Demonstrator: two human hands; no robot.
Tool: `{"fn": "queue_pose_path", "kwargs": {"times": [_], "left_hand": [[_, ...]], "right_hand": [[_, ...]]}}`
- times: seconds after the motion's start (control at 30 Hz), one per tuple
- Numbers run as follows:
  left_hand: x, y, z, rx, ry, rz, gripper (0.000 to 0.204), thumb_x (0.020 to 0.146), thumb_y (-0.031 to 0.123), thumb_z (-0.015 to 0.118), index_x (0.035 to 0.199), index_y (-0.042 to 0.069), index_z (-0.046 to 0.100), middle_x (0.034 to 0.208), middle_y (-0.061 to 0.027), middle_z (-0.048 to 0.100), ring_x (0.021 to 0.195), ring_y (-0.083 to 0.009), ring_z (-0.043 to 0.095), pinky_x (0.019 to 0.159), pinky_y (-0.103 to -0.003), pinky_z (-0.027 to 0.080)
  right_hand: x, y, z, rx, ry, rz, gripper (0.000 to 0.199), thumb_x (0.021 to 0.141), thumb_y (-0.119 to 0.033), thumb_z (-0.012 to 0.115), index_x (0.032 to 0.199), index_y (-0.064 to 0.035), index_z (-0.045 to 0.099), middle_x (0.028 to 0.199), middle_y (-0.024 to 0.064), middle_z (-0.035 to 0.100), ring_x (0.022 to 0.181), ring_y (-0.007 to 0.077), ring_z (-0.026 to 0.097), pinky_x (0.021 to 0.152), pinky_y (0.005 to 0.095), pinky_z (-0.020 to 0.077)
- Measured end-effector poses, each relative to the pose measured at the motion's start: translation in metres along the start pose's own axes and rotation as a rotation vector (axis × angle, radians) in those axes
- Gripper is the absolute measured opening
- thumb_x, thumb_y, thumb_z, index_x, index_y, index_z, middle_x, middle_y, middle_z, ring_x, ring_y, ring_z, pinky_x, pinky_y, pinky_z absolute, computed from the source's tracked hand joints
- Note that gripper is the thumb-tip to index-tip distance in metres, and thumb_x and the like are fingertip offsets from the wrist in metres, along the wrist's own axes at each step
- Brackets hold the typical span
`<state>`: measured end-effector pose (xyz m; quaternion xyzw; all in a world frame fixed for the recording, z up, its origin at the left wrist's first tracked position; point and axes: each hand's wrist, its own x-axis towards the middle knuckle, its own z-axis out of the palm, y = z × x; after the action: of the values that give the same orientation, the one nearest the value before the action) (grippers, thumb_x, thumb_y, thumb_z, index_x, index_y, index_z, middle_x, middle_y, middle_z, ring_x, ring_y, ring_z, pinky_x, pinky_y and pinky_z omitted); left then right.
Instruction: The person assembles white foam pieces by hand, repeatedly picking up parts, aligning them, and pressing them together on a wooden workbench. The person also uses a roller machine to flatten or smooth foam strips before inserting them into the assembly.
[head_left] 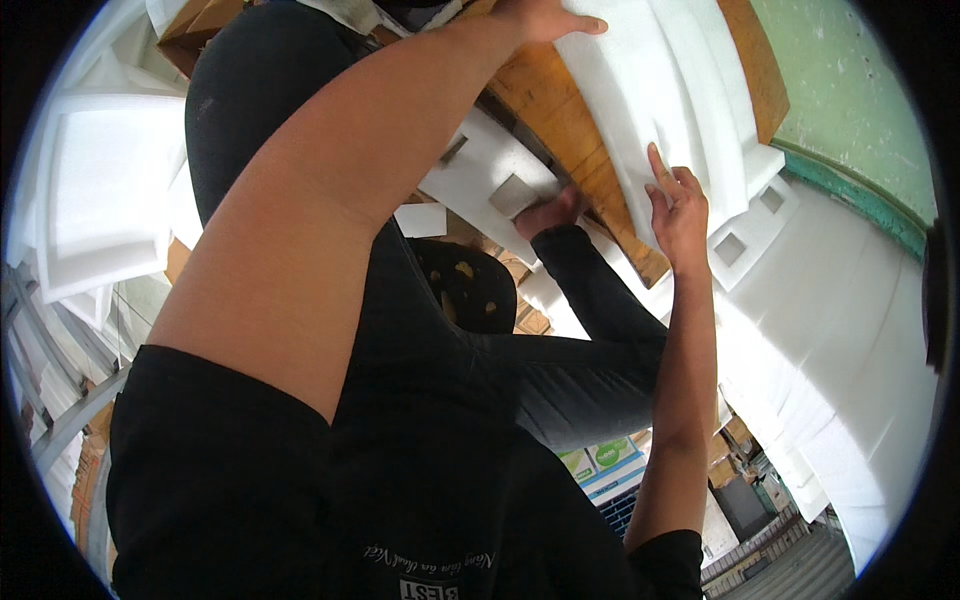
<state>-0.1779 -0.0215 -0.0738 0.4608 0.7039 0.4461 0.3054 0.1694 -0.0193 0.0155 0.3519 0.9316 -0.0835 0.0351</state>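
A stack of white foam sheets (655,95) lies on a brown wooden board (560,105) in front of me, its sheets bowed along the right side. At the top edge, my left hand (545,20) rests at the foam's far left edge with its thumb stretched out over it; its other fingers are mostly cut off by the frame. My right hand (682,215) touches the near end of the stack. Its index finger points out along the foam, the thumb stands apart, and the remaining fingers are partly bent. Neither hand visibly grips a sheet.
White foam pieces with square holes (515,195) lie under the board by my bare foot. A green wall (850,110) stands at the right, above a large white sheet (850,290). More white foam trays (110,190) are piled at the left. A patterned dark stool (465,285) is between my legs.
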Motion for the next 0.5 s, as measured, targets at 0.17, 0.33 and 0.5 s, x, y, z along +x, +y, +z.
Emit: {"fn": "queue_pose_path", "kwargs": {"times": [0.17, 0.33, 0.5], "left_hand": [[-0.002, 0.000, 0.002, -0.037, 0.023, -0.005, 0.083, 0.079, 0.048, 0.087, 0.131, -0.012, 0.060, 0.129, -0.0290, 0.067, 0.121, -0.0374, 0.064, 0.103, -0.045, 0.050], [0.001, 0.000, 0.007, 0.019, 0.028, -0.001, 0.082, 0.079, 0.047, 0.088, 0.130, -0.012, 0.060, 0.127, -0.0292, 0.067, 0.120, -0.0374, 0.064, 0.102, -0.045, 0.050], [0.000, 0.000, -0.002, -0.028, -0.027, 0.003, 0.085, 0.079, 0.050, 0.087, 0.130, -0.013, 0.059, 0.129, -0.0300, 0.066, 0.121, -0.0378, 0.063, 0.102, -0.045, 0.050]], "right_hand": [[0.001, 0.001, 0.002, 0.038, 0.011, 0.005, 0.068, 0.085, 0.001, 0.073, 0.146, -0.0278, 0.062, 0.099, 0.0191, 0.067, 0.092, 0.0341, 0.066, 0.086, 0.0457, 0.0554], [-0.003, 0.001, 0.008, 0.071, 0.044, 0.033, 0.067, 0.085, -0.001, 0.075, 0.146, -0.0279, 0.063, 0.097, 0.0180, 0.067, 0.090, 0.0332, 0.066, 0.084, 0.0445, 0.0556], [-0.005, 0.006, 0.018, 0.040, 0.097, -0.028, 0.065, 0.088, -0.003, 0.076, 0.147, -0.0289, 0.062, 0.098, 0.0174, 0.067, 0.083, 0.0292, 0.066, 0.078, 0.0414, 0.0568]]}}
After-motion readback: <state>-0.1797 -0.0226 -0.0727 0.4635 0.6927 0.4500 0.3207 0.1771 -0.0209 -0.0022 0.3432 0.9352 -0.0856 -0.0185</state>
